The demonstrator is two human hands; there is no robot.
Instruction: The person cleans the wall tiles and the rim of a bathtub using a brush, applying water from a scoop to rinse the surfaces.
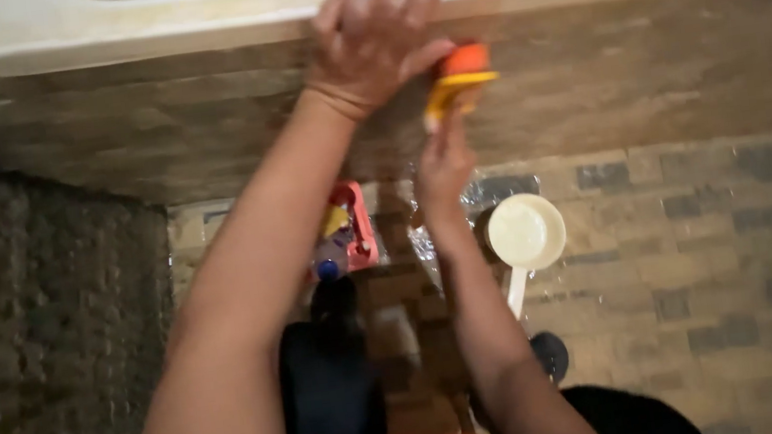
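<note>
Looking down on a wet brick-patterned floor (703, 237) below a pale stone ledge (136, 17) and a brown tiled wall (100, 124). Lying on the floor near the wall's foot: a cream ladle (526, 234), a red and yellow packet (351, 223) beside a blue cap (327, 270). Reaching up across the wall, left hand (379, 36) with fingers spread wide, thumb touching an orange and yellow scrubber (458, 81). Touching the scrubber from beneath with right hand (444, 166); closure of that grip unclear.

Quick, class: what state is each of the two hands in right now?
Left hand: fingers spread open, its thumb touching the orange and yellow object.
Right hand: raised beneath that object; grip cannot be told.
</note>
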